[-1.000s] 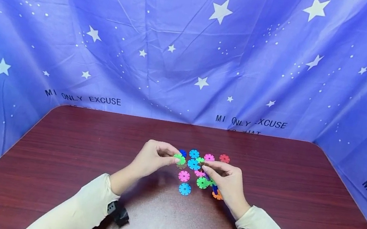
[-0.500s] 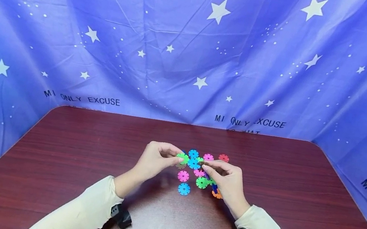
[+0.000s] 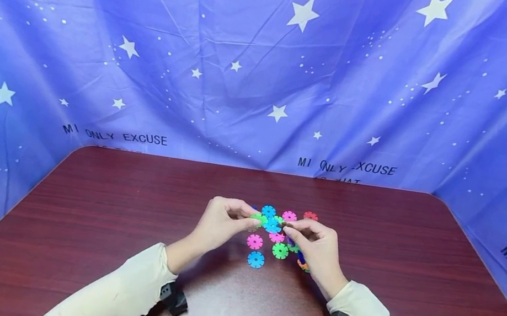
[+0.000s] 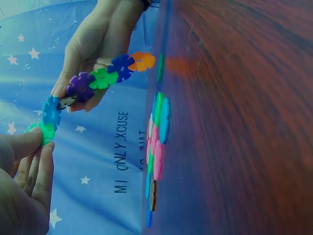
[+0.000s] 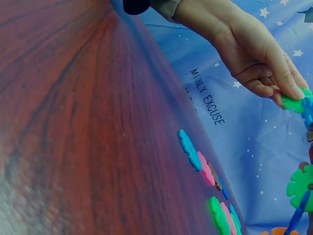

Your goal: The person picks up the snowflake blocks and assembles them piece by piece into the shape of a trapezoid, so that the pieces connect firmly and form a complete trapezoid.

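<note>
Notched plastic discs are joined edge to edge in a chain held above the table. My left hand (image 3: pixel 217 222) pinches the green disc (image 4: pixel 43 132) at one end between thumb and fingers. That green disc meets a light blue disc (image 4: pixel 51 112). My right hand (image 3: pixel 318 250) pinches the chain by a brown disc (image 4: pixel 67 102) beside the light blue one. From there the chain hangs past a purple disc (image 4: pixel 80 86), a green one, a dark blue disc (image 4: pixel 121 67) and an orange disc (image 4: pixel 142 61) at the far end.
Loose discs lie flat on the dark red table (image 3: pixel 114 269) below the hands, among them a pink disc (image 3: pixel 255 241), a light blue one nearest the front and a red disc (image 3: pixel 310 217) at the back. A starry blue curtain (image 3: pixel 229 64) hangs behind the table.
My left hand has moved right, bringing its green disc against the light blue disc on the chain. The right hand stays almost in place.
</note>
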`<action>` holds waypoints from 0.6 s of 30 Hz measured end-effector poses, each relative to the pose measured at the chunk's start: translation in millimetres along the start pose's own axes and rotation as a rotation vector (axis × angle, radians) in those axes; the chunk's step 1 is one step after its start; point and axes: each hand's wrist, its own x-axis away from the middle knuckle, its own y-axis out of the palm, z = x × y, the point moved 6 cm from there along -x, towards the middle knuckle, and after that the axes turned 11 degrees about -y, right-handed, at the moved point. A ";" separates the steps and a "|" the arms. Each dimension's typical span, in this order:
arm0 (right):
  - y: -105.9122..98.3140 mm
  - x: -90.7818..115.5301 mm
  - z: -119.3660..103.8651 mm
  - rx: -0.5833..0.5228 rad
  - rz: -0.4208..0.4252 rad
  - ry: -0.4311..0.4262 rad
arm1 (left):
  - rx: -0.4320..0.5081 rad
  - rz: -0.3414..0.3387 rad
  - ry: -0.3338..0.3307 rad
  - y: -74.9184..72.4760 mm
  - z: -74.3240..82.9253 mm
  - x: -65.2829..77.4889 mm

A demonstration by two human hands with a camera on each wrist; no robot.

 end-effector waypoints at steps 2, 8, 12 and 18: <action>-0.6 -0.2 0.1 -0.010 0.009 0.007 | 0.001 -0.010 0.013 1.4 9.3 2.6; 0.6 -0.3 -1.9 -0.052 0.018 0.010 | -0.010 0.011 0.064 2.1 29.0 9.5; 1.0 -1.6 -4.6 -0.034 0.006 -0.016 | 0.028 0.019 0.061 0.6 21.5 6.3; 3.4 -2.1 -4.5 -0.005 -0.042 0.017 | 0.115 0.019 -0.014 -3.0 -8.1 -7.5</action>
